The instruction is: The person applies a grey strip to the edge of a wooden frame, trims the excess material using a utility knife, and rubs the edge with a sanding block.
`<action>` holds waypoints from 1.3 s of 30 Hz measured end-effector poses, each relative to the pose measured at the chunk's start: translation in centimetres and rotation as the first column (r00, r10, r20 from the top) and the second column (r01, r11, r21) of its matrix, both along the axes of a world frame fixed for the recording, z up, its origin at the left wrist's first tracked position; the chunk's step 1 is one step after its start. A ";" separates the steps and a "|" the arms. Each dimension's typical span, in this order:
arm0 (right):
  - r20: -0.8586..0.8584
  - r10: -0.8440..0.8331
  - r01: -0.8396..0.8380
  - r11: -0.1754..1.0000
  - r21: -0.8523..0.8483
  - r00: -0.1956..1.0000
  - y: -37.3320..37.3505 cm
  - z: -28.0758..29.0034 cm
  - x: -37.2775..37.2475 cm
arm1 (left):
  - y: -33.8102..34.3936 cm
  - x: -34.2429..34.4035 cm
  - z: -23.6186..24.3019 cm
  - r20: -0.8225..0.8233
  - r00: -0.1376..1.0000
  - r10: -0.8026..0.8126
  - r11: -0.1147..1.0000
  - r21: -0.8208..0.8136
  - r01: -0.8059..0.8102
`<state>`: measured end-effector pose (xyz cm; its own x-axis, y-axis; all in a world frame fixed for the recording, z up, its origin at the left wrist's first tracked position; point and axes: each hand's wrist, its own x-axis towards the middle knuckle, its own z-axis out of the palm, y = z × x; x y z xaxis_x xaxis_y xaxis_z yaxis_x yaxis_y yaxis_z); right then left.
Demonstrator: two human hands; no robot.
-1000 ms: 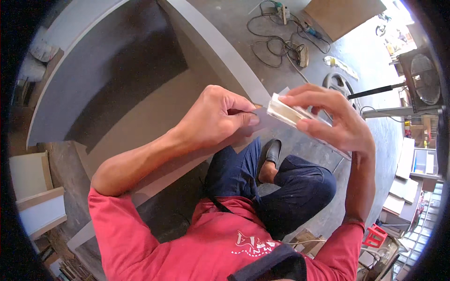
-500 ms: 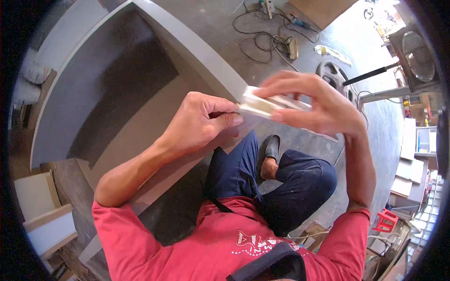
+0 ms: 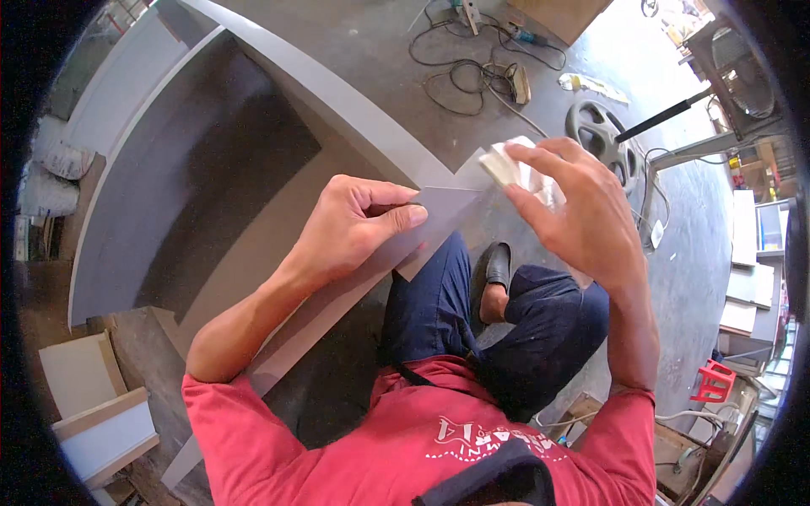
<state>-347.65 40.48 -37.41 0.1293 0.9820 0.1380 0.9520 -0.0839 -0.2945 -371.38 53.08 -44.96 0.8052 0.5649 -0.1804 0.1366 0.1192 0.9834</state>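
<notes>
My left hand (image 3: 350, 223) pinches the edge of a thin grey strip (image 3: 449, 207) between thumb and forefinger. That strip lies at the near corner of a large, open grey box-like piece of furniture (image 3: 354, 93) with a curved-looking front panel and brown inner faces. In my right hand (image 3: 591, 211) is a small pale block with white wrapping (image 3: 504, 165), gripped between thumb and fingers. The block is held off to the right of the strip's end, apart from it. My palm hides part of the block, so its exact kind cannot be made out.
Black cables (image 3: 460, 80) and a power tool lie on the floor ahead. A wheel-like grey fan base (image 3: 601, 131) stands at the right, with a red stool (image 3: 714, 381) farther down. White-faced boards (image 3: 105, 434) rest at lower left. My shod foot (image 3: 498, 266) is below the hands.
My right hand has moved right and away from the strip's end, taking the pale block with it and uncovering the strip's corner. My left hand keeps its pinch.
</notes>
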 end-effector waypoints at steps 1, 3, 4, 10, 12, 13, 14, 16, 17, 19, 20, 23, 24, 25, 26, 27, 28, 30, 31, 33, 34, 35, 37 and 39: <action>0.001 -0.009 0.009 1.000 0.004 1.000 0.0 0.4 -0.7 | -0.1 0.2 0.0 -0.002 1.000 0.014 1.000 -0.015 -0.014; -0.087 0.168 -0.157 0.980 0.125 0.982 0.5 0.6 -2.4 | -0.3 0.2 -0.1 -0.014 1.000 0.019 0.999 -0.026 -0.019; -0.109 0.185 -0.178 0.981 0.074 0.977 0.6 0.8 -2.9 | -0.4 0.0 -0.2 0.009 0.999 0.031 0.999 -0.018 -0.031; 0.009 -0.103 0.104 0.988 -0.112 0.995 -8.1 0.4 3.0 | 0.6 -0.3 -0.1 0.023 1.000 -0.011 0.997 -0.079 0.013; -0.194 -0.004 -0.044 0.969 -0.244 0.981 -12.4 0.6 3.1 | 1.1 -0.2 0.3 0.002 1.000 -0.031 0.992 -0.120 0.031; -0.278 0.020 -0.111 0.943 -0.315 0.960 -14.4 0.8 2.7 | 1.5 0.1 0.6 -0.045 0.996 -0.081 0.983 -0.167 0.072; -0.343 0.016 -0.157 0.908 -0.387 0.939 -16.5 1.7 2.1 | 2.0 0.8 0.8 -0.074 0.986 -0.146 0.968 -0.218 0.127; -0.385 0.028 -0.215 0.864 -0.454 0.923 -18.7 0.6 0.4 | 3.0 1.5 0.7 -0.118 0.980 -0.157 0.967 -0.219 0.128; -0.379 0.048 -0.239 0.847 -0.476 0.924 -19.3 0.2 -0.5 | 3.5 2.0 0.6 -0.130 0.976 -0.176 0.964 -0.221 0.144; -0.312 0.041 -0.200 0.844 -0.498 0.949 -20.3 -1.8 -2.1 | 4.3 3.0 1.0 -0.201 0.957 -0.209 0.966 -0.193 0.170; -0.233 0.045 -0.163 0.841 -0.516 0.972 -20.8 -3.0 -2.9 | 4.3 3.5 1.2 -0.187 0.962 -0.200 0.970 -0.176 0.167; -0.023 0.175 -0.162 0.841 -0.516 0.984 -22.0 -6.0 -4.7 | 4.6 4.7 1.4 -0.139 0.966 -0.217 0.970 -0.142 0.197; -0.036 0.223 -0.208 0.828 -0.521 0.974 -23.2 -7.2 -4.7 | 4.6 5.1 1.6 -0.097 0.966 -0.239 0.967 -0.117 0.228; -0.047 0.225 -0.217 0.826 -0.520 0.973 -23.2 -7.2 -4.6 | 4.4 5.7 2.0 -0.108 0.965 -0.237 0.967 -0.122 0.224; -0.075 0.247 -0.250 0.820 -0.515 0.966 -23.0 -6.9 -4.3 | 4.2 6.2 2.7 -0.032 0.979 -0.199 0.965 -0.180 0.190; -0.104 0.271 -0.285 0.812 -0.509 0.957 -22.6 -6.6 -4.0 | 4.1 6.4 3.6 0.041 0.987 -0.152 0.958 -0.238 0.158; -0.150 0.242 -0.285 0.825 -0.489 0.959 -22.4 -6.2 -3.6 | 4.1 6.6 4.7 0.037 0.988 -0.152 0.958 -0.239 0.156; -0.249 0.182 -0.274 0.869 -0.411 0.951 -21.8 -5.3 -2.9 | 4.3 6.2 6.3 0.022 0.993 -0.112 0.969 -0.220 0.114; -0.344 0.122 -0.241 0.913 -0.329 0.931 -21.5 -4.7 -2.4 | 4.2 5.9 6.3 0.019 0.993 -0.113 0.969 -0.217 0.115; -0.417 0.056 -0.161 0.962 -0.221 0.907 -19.5 -3.8 -1.6 | 3.8 4.5 6.8 0.089 0.991 -0.101 0.964 -0.237 0.119; -0.407 0.039 -0.113 0.981 -0.160 0.912 -19.0 -4.0 -0.7 | 3.4 4.1 6.5 0.159 0.984 -0.085 0.980 -0.165 0.112; -0.399 0.015 -0.060 0.993 -0.102 0.917 -18.4 -3.9 0.2 | 3.0 4.1 6.7 0.149 0.985 -0.084 0.981 -0.159 0.108; -0.463 -0.021 0.028 1.000 0.009 0.886 -14.6 -3.9 0.7 | 2.4 4.0 7.3 0.204 0.978 0.044 0.983 -0.184 -0.006; -0.524 0.016 0.019 0.998 0.061 0.851 -10.9 -4.3 1.5 | 2.6 3.8 6.8 0.233 0.971 0.053 0.988 -0.151 -0.017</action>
<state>-346.13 29.58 -41.71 0.2011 0.9735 0.1092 0.6545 -0.0506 -0.7544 -367.56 55.64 -38.12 0.8150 0.5751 -0.0710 -0.1038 0.2654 0.9585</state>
